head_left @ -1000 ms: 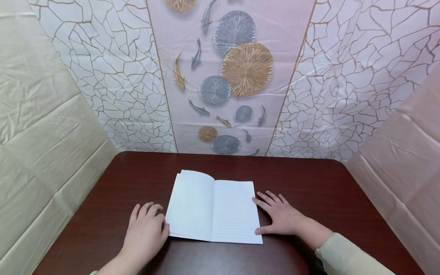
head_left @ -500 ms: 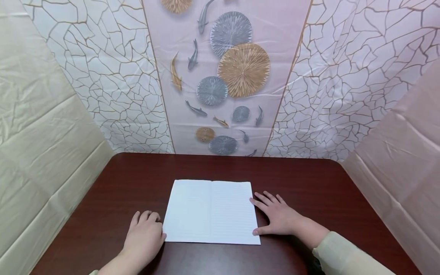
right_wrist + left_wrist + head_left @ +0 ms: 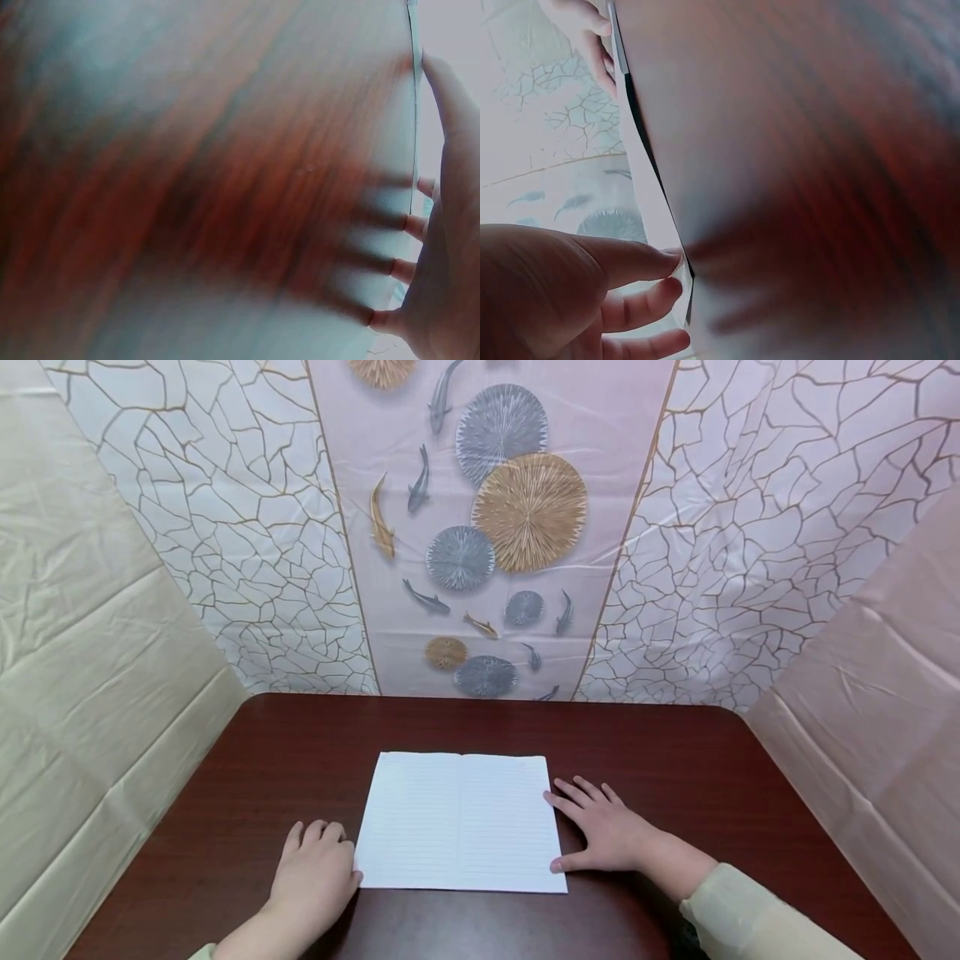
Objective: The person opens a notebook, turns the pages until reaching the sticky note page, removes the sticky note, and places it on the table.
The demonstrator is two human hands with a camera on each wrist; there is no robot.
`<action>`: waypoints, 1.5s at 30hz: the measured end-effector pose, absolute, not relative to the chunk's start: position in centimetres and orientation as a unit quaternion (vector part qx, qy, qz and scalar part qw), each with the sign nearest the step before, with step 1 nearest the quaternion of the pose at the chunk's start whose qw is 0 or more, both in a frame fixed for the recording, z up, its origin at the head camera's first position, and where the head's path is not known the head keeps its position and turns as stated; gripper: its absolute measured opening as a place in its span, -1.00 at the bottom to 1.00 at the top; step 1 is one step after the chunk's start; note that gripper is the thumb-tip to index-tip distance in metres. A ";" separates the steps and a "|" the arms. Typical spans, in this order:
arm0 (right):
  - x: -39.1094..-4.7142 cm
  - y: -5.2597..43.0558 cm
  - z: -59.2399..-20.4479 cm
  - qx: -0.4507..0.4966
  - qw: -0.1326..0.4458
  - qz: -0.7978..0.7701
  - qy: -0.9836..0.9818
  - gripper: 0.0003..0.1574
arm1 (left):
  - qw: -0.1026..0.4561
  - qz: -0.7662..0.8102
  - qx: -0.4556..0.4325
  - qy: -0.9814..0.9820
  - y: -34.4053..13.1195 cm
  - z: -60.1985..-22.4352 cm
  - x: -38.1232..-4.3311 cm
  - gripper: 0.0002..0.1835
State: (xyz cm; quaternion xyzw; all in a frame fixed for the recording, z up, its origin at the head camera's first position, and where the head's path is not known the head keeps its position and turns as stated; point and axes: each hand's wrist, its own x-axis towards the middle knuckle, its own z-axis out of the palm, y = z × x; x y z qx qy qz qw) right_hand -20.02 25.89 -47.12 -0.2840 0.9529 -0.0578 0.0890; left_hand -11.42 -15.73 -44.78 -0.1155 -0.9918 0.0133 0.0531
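An open notebook [image 3: 459,822] with white lined pages lies flat on the table, both halves spread. At its lower left corner, the left hand [image 3: 315,868] has its thumb on the page margin and its other fingers bent beside the edge. From the left wrist view, that hand's thumb [image 3: 641,262] and forefinger pinch the corner of the notebook [image 3: 654,202], which bends slightly there. Along the opposite edge rests the right hand [image 3: 611,831], fingers spread, with thumb and forefinger tips on the right page. The right wrist view shows its fingertips [image 3: 405,270] down at the tabletop.
The dark red-brown table [image 3: 300,760] has rounded far corners. Behind it hangs a patterned cloth [image 3: 487,527] with fish and round leaf shapes. Beige cloth panels [image 3: 82,710] close in the left and right sides.
The raised, curved left pages have come down flat, and lines now show on the left page. The left hand has shifted slightly toward the near side; the right hand keeps its place.
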 end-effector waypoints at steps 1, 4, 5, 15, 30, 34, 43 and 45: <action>-20.0 25.9 -47.1 -0.283 0.089 -0.056 0.953 0.34 | 0.053 0.014 -0.115 -0.992 -15.7 -44.8 -11.5 -0.74; -20.0 26.0 -47.0 -0.282 0.089 -0.057 0.954 0.34 | 0.055 0.011 -0.119 -0.991 -15.6 -44.8 -11.6 -0.71; -20.0 26.0 -47.0 -0.281 0.090 -0.057 0.954 0.34 | 0.057 0.008 -0.123 -0.991 -15.6 -44.8 -11.6 -0.71; -20.2 25.7 -46.7 -0.279 0.095 -0.052 0.954 0.34 | 0.055 -0.002 -0.158 -0.986 -14.3 -45.0 -12.5 -0.76; -20.1 25.5 -46.8 -0.277 0.105 -0.054 0.954 0.35 | 0.021 -0.049 -0.205 -0.977 -9.7 -44.6 -14.5 -0.29; -20.1 25.5 -46.9 -0.277 0.105 -0.056 0.953 0.35 | 0.020 -0.051 -0.224 -0.973 -8.7 -44.7 -14.8 -0.22; -20.1 25.8 -47.0 -0.276 0.101 -0.055 0.954 0.35 | -0.021 -0.043 -0.259 -0.965 -6.9 -45.3 -15.3 -0.18; -20.1 25.9 -47.0 -0.274 0.102 -0.055 0.955 0.35 | -0.033 -0.041 -0.262 -0.963 -6.7 -45.4 -15.2 -0.17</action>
